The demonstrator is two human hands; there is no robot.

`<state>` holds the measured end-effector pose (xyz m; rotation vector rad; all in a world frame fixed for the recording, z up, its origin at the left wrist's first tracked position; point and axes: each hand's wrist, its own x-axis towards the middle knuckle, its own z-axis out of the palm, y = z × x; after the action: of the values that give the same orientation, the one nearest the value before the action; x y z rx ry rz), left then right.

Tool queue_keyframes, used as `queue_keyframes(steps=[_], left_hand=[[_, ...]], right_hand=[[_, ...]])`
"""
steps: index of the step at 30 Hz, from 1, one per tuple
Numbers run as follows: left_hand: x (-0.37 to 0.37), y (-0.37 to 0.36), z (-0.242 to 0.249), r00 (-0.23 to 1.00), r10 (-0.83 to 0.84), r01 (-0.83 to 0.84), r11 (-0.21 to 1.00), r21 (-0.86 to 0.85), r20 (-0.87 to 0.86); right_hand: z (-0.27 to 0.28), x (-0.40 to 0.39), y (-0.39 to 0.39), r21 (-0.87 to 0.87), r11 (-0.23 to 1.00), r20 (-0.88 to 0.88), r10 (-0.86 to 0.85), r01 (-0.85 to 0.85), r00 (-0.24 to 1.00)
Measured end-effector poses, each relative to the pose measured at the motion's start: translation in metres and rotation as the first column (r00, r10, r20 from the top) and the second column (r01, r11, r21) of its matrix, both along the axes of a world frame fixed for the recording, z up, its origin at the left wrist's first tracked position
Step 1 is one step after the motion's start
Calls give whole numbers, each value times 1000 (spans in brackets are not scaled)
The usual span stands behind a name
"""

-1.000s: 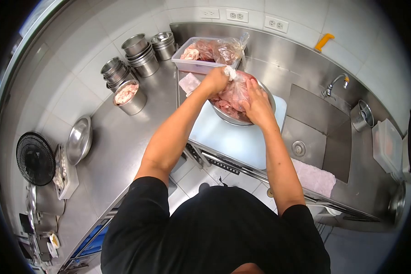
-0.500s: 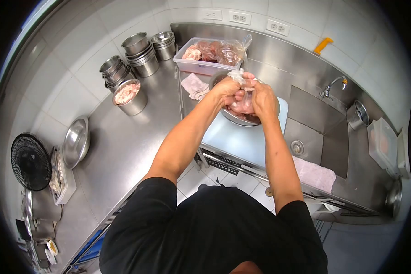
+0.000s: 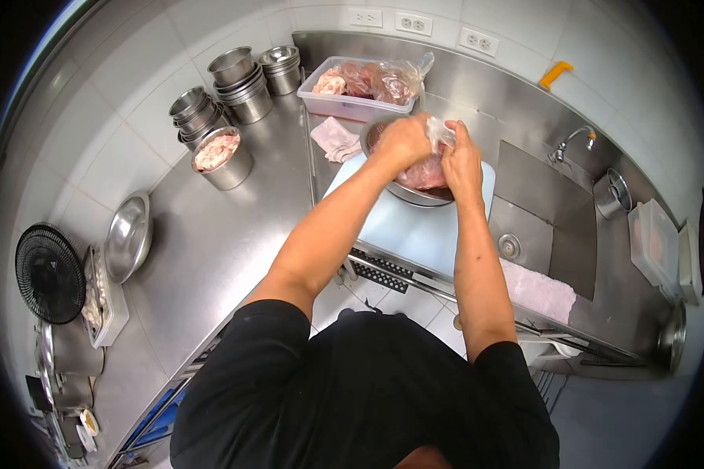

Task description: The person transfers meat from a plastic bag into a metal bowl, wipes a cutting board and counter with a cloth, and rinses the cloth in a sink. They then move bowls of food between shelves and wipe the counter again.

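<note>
Left hand [image 3: 404, 144]: we're clenched at the bag's gathered top
Right hand [image 3: 463, 162]: we're grasping the bag's side, fingers curled
Meat bag [image 3: 425, 173]: right here at our steel bowl [image 3: 421, 198]'s mouth, above the pale blue board [image 3: 407, 231]

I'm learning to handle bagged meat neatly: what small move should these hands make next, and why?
Probably tease the bunched plastic apart low over the bowl: both left hand and right hand are at it, and the meat bag sits directly beneath. Any knot is hidden.
</note>
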<state>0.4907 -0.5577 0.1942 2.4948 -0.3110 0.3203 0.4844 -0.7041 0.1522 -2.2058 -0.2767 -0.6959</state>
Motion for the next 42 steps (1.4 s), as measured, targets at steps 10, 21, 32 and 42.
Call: queue_keyframes(steps=[10,21,32,42], left_hand=[[76,70,-20,965,-242,182,893,411,99],[60,67,-1,987,15,-13,1000,14,-162],[36,11,28,985,-44,-140,348,-927,-165],[85,6,-7,993,-93,79,93,-993,70]], right_hand=[[-10,-28,-12,-34,997,95,75,-72,993],[8,-59,-23,298,949,-225,172,-100,959],[17,-2,-33,234,968,-318,168,-95,933],[8,45,-38,340,915,-369,344,-219,864]])
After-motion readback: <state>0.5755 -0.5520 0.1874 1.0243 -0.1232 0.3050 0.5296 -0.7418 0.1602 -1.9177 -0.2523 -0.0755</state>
